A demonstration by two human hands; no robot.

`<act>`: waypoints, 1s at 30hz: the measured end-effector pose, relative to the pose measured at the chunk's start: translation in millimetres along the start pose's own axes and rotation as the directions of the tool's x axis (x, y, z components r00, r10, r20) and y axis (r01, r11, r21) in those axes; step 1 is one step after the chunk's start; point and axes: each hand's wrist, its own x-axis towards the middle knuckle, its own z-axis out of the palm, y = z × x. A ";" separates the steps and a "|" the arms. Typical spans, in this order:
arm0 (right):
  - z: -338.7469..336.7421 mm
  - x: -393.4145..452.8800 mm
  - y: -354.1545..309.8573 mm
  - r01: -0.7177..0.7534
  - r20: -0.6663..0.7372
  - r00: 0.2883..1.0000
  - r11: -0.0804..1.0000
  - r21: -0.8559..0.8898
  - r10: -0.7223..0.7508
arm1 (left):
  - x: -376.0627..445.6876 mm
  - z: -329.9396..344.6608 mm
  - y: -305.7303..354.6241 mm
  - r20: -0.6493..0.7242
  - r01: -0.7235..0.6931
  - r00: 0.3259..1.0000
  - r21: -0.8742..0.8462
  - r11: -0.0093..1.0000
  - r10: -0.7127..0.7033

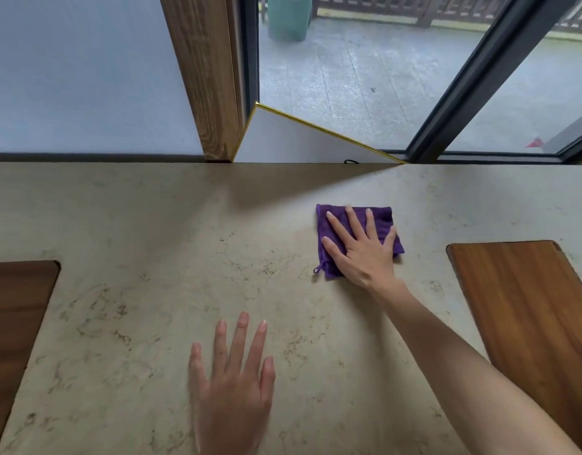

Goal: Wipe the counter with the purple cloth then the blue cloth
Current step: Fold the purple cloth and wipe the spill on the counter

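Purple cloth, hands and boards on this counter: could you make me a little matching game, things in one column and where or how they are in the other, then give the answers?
Things:
1. purple cloth
2. left hand
3. right hand
4. wooden board

Places or states:
A. flat on the bare counter, fingers spread
B. at the counter's right side
C. folded, pinned under a palm
D. pressing down on cloth

Pairs: 1-C, 2-A, 3-D, 4-B

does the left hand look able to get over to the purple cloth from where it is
Probably yes: the left hand lies flat on bare counter, nothing between it and the purple cloth, though the right hand already covers most of it.
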 end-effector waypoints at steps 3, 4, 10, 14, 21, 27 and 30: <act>-1.7 28.6 -22.8 0.068 -0.002 0.998 0.998 -0.003 -0.068 | -0.1 2.9 -2.0 -0.035 -0.020 0.999 0.032 0.999 0.021; -1.3 35.7 -29.8 0.090 -0.002 0.996 0.996 -0.010 -0.090 | 0.0 3.6 -2.3 -0.045 -0.024 0.999 0.039 0.999 0.026; 7.8 42.1 -48.7 0.155 -0.030 0.987 0.987 -0.046 -0.156 | 2.4 2.9 -2.0 -0.024 -0.022 0.999 0.037 0.999 0.023; 15.1 4.3 -58.3 0.215 -0.029 0.976 0.975 -0.062 -0.217 | 1.3 -0.1 -2.2 0.029 -0.009 1.000 0.006 1.000 0.009; 48.2 -148.0 -74.7 0.251 -0.108 0.961 0.966 -0.060 -0.256 | 4.3 -13.2 -1.3 0.049 0.096 0.994 -0.055 0.994 -0.094; 62.4 -284.0 -72.9 0.178 -0.031 0.983 0.975 -0.134 -0.184 | -3.0 -16.7 -0.5 0.104 0.088 0.991 -0.043 0.995 -0.084; 69.9 -334.6 -67.7 0.191 0.032 0.981 0.957 -0.217 -0.189 | -5.2 -16.4 -2.7 0.097 0.085 0.992 -0.072 0.994 -0.077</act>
